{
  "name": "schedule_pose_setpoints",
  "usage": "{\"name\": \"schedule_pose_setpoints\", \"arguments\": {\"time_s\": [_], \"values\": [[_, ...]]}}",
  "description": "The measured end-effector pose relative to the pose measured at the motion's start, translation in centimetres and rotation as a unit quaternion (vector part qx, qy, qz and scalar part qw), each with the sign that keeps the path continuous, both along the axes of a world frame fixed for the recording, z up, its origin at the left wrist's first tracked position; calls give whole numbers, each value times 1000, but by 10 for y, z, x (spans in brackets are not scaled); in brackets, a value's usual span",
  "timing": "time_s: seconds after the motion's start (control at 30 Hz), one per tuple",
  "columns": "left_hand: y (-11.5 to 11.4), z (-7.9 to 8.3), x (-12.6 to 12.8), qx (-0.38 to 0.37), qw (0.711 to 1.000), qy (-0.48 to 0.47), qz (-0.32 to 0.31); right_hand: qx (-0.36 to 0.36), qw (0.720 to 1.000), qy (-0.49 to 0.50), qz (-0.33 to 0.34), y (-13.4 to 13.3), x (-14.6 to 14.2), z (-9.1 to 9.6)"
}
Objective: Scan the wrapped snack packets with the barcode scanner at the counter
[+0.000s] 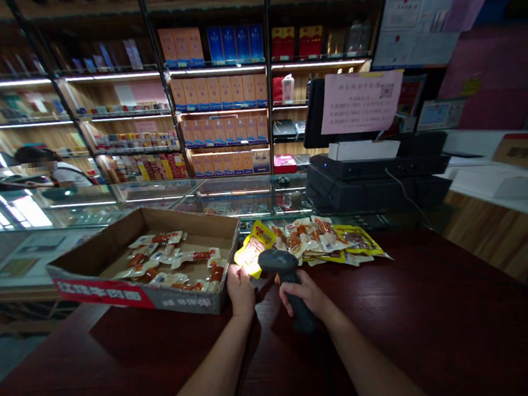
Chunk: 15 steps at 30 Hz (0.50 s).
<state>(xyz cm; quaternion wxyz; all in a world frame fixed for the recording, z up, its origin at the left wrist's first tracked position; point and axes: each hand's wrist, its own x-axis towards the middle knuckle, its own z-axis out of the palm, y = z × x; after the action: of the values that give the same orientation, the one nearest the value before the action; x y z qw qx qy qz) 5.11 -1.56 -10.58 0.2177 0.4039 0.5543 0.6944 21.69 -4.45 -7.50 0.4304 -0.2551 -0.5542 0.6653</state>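
Forward over counter (416, 308), left hand (241, 291) in a pinch on yellow packet (253, 248), right hand (307, 291) snug round scanner (279, 261).

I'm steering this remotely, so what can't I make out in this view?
Head view:
Fine print on the yellow plastic packet in the left hand: washed out by glare.
Front of the dark grey plastic scanner: faces away, hidden by its own body.
Scanner's handle: partly covered by the right hand.
Fine lettering on the rectangular pink paper sign: too small.
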Motion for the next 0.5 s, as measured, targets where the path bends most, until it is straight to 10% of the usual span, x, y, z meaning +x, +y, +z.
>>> {"name": "schedule_pose_setpoints", "arguments": {"time_s": [0.3, 0.5], "values": [[11, -14, 4, 62, 979, -177, -84, -13, 1000, 12, -19, 5, 2, -5], [15, 7, 20, 11, 926, -357, -120, -1, 993, 64, -97, 10, 24, 10]]}}
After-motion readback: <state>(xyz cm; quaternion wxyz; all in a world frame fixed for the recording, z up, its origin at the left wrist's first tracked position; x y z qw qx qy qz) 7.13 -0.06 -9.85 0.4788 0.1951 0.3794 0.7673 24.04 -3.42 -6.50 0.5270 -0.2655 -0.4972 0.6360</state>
